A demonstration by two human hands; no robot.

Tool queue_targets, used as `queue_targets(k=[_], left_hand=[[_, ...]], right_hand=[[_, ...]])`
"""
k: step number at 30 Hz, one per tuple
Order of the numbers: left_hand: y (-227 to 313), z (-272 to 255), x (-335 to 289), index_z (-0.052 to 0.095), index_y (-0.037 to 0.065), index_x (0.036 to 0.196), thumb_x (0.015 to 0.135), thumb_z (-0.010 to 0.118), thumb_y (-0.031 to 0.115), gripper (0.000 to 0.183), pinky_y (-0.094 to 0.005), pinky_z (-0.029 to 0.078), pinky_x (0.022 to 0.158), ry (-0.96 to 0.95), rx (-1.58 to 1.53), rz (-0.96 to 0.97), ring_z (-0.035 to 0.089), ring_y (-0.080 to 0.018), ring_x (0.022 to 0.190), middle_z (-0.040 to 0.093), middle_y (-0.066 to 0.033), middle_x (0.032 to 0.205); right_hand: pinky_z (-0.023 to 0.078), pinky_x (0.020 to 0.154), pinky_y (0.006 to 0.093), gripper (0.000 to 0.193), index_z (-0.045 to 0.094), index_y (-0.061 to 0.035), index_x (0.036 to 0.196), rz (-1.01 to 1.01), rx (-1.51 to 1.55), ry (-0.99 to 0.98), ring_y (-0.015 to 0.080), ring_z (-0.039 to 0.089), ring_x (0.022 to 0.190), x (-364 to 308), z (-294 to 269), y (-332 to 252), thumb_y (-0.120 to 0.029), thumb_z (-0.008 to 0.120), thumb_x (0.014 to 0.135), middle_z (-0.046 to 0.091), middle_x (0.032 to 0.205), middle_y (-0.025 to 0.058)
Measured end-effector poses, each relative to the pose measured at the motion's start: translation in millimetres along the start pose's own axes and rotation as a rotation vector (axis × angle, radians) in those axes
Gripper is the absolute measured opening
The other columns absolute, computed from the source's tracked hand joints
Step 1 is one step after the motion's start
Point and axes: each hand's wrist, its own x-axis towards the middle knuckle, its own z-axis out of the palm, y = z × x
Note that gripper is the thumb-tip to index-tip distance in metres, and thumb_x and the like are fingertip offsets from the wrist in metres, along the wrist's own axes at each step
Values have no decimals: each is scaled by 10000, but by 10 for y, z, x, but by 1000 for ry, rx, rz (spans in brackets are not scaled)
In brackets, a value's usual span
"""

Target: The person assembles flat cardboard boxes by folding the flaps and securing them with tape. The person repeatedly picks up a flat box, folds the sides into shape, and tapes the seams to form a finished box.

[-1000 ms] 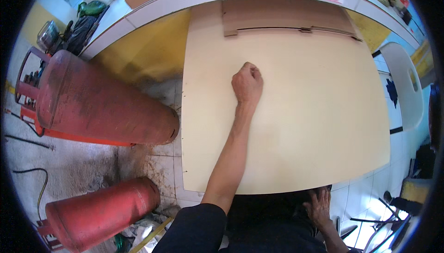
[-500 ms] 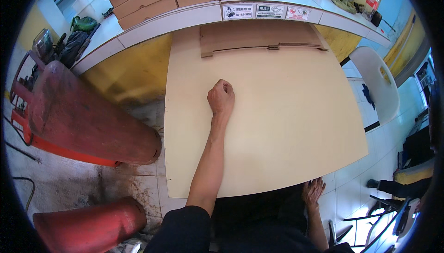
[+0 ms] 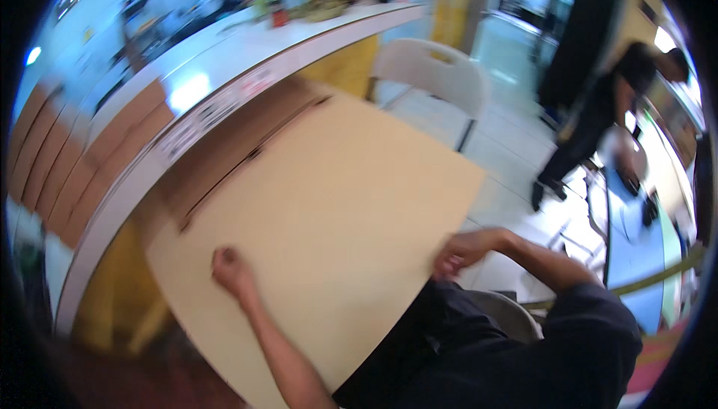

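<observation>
My left hand (image 3: 232, 270) rests as a loose fist on the cream tabletop (image 3: 321, 207). No object shows in its curled fingers. Bent at the elbow, my right arm brings my right hand (image 3: 461, 254) to the table's near right edge, beside my dark clothes. Its fingers point down and are smeared by motion, so their grip is hidden. A flat brown cardboard piece (image 3: 239, 147) lies along the table's far side, partly beneath the counter. Neither hand touches it.
A white counter (image 3: 247, 72) runs along the far left, bearing stacked brown cardboard boxes (image 3: 112, 162). Beyond the table stands a white chair (image 3: 434, 72). Another person (image 3: 606, 110) in dark clothes bends over at the right, near a blue-topped table (image 3: 628, 237).
My view has swung to the right, bringing another person into sight. My right hand has come up from below the table edge, its spread fingers now curled. My left fist stays on the tabletop.
</observation>
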Motion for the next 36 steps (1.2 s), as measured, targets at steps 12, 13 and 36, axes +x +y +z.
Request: queue_targets(k=[12, 13, 36], left_hand=[[61, -64, -27, 656, -23, 906, 918, 581, 106, 149, -403, 507, 707, -34, -52, -10, 606, -288, 723, 681, -162, 818], [-4, -45, 3, 656, -27, 898, 915, 589, 102, 146, -398, 509, 705, -32, -80, 50, 615, -285, 723, 685, -169, 817], [303, -170, -26, 665, 41, 854, 916, 653, 73, 71, -361, 518, 564, -18, 32, -99, 659, -231, 558, 689, -96, 664]], right_hand=[[532, 778, 468, 312, 698, -46, 1026, -331, -816, 649, 369, 680, 940, 2405, -1695, -77, -306, 742, 858, 718, 988, 155], [535, 811, 470, 328, 703, -56, 1046, -388, -835, 692, 381, 672, 966, 2607, -1870, 37, -305, 760, 840, 714, 1021, 163], [520, 810, 398, 294, 773, -45, 997, -164, -585, 571, 261, 691, 923, 3955, -3227, -380, -310, 769, 869, 750, 970, 145]])
